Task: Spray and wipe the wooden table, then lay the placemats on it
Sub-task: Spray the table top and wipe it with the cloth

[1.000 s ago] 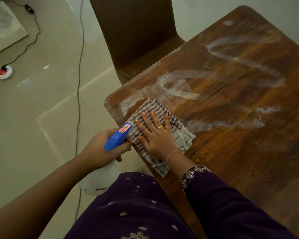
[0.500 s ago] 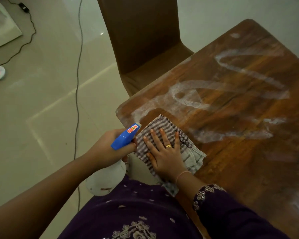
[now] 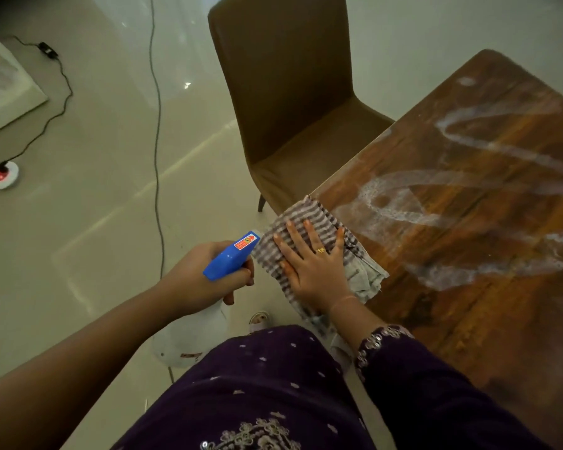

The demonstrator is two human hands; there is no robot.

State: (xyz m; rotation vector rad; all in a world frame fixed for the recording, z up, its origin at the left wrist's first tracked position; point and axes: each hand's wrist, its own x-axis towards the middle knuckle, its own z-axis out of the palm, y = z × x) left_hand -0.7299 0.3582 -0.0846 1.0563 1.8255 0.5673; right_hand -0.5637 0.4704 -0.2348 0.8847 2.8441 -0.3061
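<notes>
The wooden table [image 3: 488, 319] fills the right side, streaked with white foamy spray trails [image 3: 400, 216]. A striped grey cloth [image 3: 303, 219] lies over the table's near left corner. My right hand [image 3: 312, 264] presses flat on it with fingers spread. My left hand [image 3: 202, 274] grips a spray bottle [image 3: 189, 336], white body with a blue trigger head [image 3: 231, 254], held off the table's left edge beside the cloth. No placemats are in view.
A brown upholstered chair [image 3: 290, 102] stands tucked at the table's left side, just beyond the cloth. Black cables [image 3: 156, 157] run across the pale tiled floor on the left, one ending at a red and white round socket [image 3: 2, 175].
My right hand and the cloth have slid toward the table's corner and edge, near the chair. The view has shifted, showing more floor. The left hand keeps holding the bottle.
</notes>
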